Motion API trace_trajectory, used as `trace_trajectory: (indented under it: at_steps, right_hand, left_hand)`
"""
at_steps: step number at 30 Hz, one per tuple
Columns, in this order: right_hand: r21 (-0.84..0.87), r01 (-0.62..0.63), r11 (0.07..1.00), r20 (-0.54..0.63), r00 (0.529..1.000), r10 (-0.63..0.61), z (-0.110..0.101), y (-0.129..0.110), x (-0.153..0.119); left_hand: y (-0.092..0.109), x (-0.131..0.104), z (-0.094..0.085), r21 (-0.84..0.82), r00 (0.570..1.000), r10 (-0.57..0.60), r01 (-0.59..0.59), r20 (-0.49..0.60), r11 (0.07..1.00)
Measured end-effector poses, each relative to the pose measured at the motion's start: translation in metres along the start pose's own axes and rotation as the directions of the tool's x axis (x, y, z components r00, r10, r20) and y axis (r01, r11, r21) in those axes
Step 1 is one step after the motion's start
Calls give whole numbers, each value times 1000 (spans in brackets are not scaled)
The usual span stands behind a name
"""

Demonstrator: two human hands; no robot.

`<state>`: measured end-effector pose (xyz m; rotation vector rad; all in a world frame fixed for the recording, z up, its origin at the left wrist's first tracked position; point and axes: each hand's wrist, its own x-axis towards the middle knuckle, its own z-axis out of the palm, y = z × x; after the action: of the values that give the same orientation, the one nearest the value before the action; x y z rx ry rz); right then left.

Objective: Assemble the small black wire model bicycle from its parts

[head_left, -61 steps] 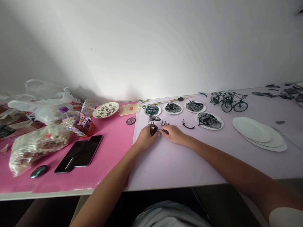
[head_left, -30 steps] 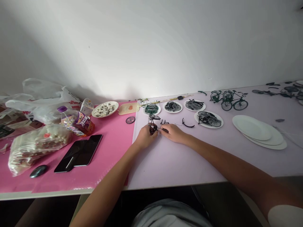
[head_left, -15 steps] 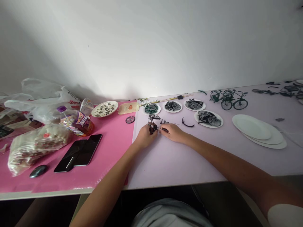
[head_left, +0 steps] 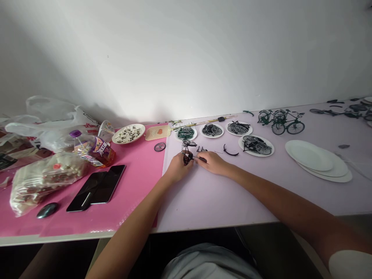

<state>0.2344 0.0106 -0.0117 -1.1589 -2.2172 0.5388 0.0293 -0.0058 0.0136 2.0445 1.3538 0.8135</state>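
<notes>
My left hand (head_left: 178, 168) is closed around a small dark model bicycle (head_left: 188, 157), with a wheel sticking up beyond the fingers. In my right hand (head_left: 213, 162) is a thin dark tool (head_left: 201, 158), perhaps a screwdriver, its tip pointing left at the model. Just past my hands lie small black parts (head_left: 201, 149) and a curved black piece (head_left: 231, 151). A loose wheel (head_left: 159, 147) rests on the pink mat to the left. Fingers hide much of the model.
Plates of wheels and frames (head_left: 256, 145) stand behind my hands. Finished-looking green bicycles (head_left: 287, 123) and white plates (head_left: 310, 155) are on the right. Leftward are a bowl (head_left: 128, 134), a bottle (head_left: 94, 150), a phone (head_left: 108, 184), a mouse (head_left: 47, 210) and plastic bags (head_left: 43, 174).
</notes>
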Motion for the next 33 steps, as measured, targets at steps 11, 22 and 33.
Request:
trace_trajectory:
  at_steps: [11,22,33]
  right_hand:
    - [6,15,1000,6,1000,-15,-1,0,0]
    - [5,9,1000,-4,1000,-9,-1,-2,0]
    - [4,12,1000,4,1000,-12,-1,-2,0]
  left_hand:
    - [3,0,-1,9,1000,2,-2,4,1000]
    - [1,0,-1,12,1000,2,-2,2,1000]
    - [3,0,-1,12,1000,-4,4,7,1000]
